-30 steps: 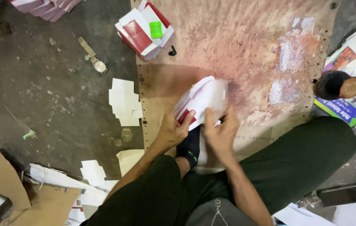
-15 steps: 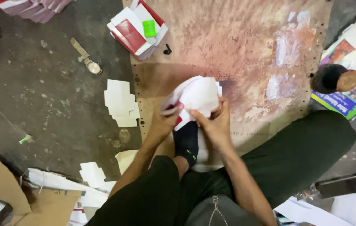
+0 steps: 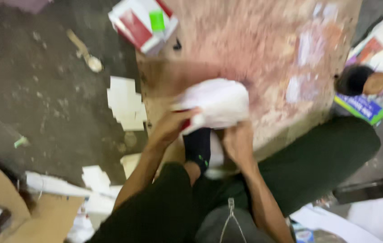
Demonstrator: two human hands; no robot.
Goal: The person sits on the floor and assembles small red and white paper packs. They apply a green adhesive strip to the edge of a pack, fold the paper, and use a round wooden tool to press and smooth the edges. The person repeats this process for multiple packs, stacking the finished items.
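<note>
I sit on the floor with a stained wooden board (image 3: pixel 263 49) in front of me. Both hands hold a bent white paper sheet with a red inner side (image 3: pixel 216 103) just above the board's near edge. My left hand (image 3: pixel 171 128) grips its left lower corner. My right hand (image 3: pixel 238 143) holds it from below on the right. The frame is blurred, so the finger positions are hard to make out. My foot in a black sock (image 3: pixel 198 146) lies right under the sheet.
A red and white stack of sheets with a green glue stick (image 3: pixel 144 22) lies at the board's far left corner. White paper scraps (image 3: pixel 126 103) lie on the dark floor at left. Cardboard (image 3: pixel 2 198) sits at lower left, printed colourful sheets (image 3: pixel 380 67) at right.
The white sheet has been folded over and now shows mostly white. My hands have stayed on it, the right one shifting lower. The view has become blurred.
</note>
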